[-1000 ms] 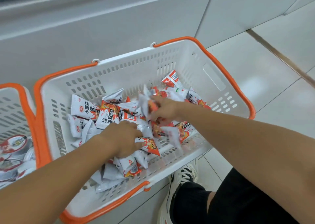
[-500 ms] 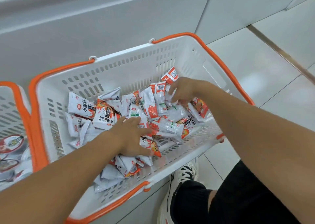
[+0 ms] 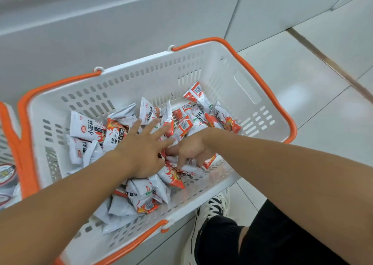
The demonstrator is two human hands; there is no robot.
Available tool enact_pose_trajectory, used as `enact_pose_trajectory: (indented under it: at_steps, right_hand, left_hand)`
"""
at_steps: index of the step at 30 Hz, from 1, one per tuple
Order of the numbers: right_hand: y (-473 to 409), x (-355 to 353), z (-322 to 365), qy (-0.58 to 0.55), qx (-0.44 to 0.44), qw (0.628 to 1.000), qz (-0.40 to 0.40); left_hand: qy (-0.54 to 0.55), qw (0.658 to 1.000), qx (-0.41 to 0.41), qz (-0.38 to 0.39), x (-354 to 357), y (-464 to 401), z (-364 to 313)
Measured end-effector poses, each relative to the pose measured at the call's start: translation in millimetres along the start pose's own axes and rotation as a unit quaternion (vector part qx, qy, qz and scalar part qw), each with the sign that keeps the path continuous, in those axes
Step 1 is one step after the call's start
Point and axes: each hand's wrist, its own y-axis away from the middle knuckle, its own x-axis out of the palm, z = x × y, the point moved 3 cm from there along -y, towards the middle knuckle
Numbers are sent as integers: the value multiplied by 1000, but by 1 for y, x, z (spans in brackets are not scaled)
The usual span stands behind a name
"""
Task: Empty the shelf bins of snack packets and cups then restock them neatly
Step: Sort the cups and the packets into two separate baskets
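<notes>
Inside the white perforated plastic basket with orange rim [image 3: 232, 77], seen from the head camera, small white-and-orange foil snack packets [image 3: 141, 194] lie in a loose heap. Left hand [image 3: 141, 153] now spreads flat, fingers straight, over the pile instead of curling into it. Right hand [image 3: 191, 149] has come back from the far corner to the middle, fingers curled down pinching packets. Gathering looks underway; neat restocking is not yet done.

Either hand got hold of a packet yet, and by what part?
Left hand: nothing; its fingers lie spread over the packets. Right hand: fingers curl down into the pile, but a hold cannot be told.
</notes>
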Motion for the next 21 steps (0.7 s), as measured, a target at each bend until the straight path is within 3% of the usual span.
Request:
enact_pose_trajectory:
  at_steps: [1,3,5,6,10,12,15,17,21]
  right_hand:
    - [5,-17,1,38,5,999,-27]
    - [16,-63,3,58,17,982,-180]
    - [30,-98,-3,74,36,937,-339]
    - [32,-103,-9,95,55,928,-355]
    - [8,-57,-21,54,80,976,-195]
    - [-8,-25,-4,82,37,985,-145]
    - [-19,4,22,119,-24,983,-141]
    - [-21,11,30,142,-47,978,-148]
    - [-19,16,32,213,-71,967,-117]
  left_hand:
    - [-2,998,21,51,7,-2,-2]
    - [12,991,38,127,19,-4,-4]
    - [18,987,35,156,24,-7,-5]
    - [16,986,34,161,24,-8,-5]
    - [42,986,42,153,17,-8,-4]
    - [130,989,52,53,10,-5,2]
    - [278,954,2,-115,-4,2,22]
    - [235,967,-36,-93,-5,3,31]
    - [138,989,-22,45,4,-2,21]
